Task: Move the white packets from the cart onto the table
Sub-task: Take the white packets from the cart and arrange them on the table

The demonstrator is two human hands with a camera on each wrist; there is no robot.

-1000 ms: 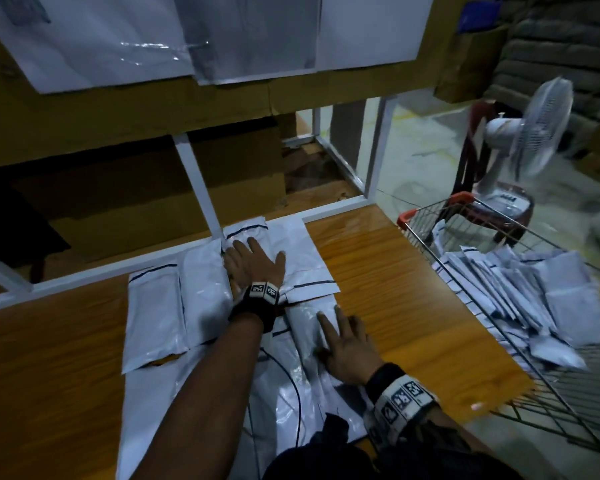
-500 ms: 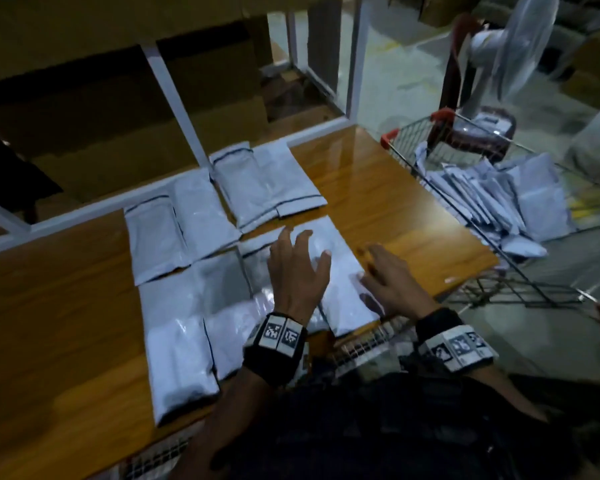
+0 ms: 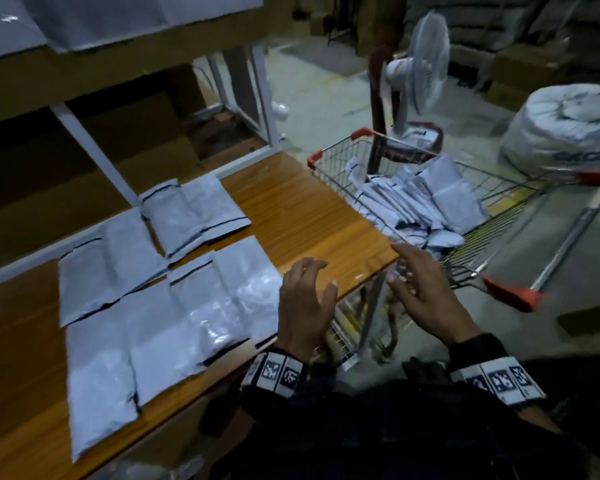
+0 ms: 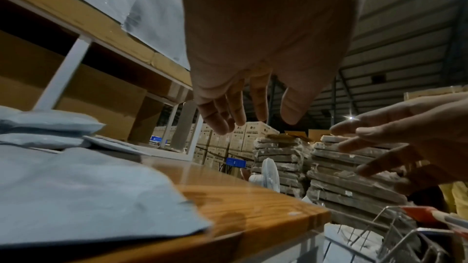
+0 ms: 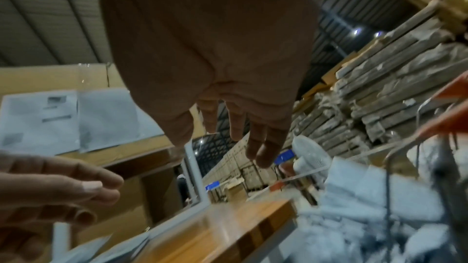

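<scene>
1. Dim warehouse: stacked boxes and bundled boards at the back, a white fan on the floor behind the cart, and a big wrapped sack past the cart's far side.
2. The wooden counter sits right against the cart's left side, so it's a short carry.
3. The cart holds a loose heap of white packets, some leaning on the wire wall nearest the counter.
4. Left of the cart, a batch of packets already lies flat in rows on the counter, overlapping a bit.
5. Left hand hovers over the counter edge nearest the cart, fingers spread and relaxed, holding nothing.
6. Right hand is closer to the cart, just short of its wire wall, fingers wide and empty.
7. My read: this is between loads, reaching for another batch. Next move probably means getting over the wire wall, pinching a few slippery packets together, and lifting clear of the rim.
</scene>
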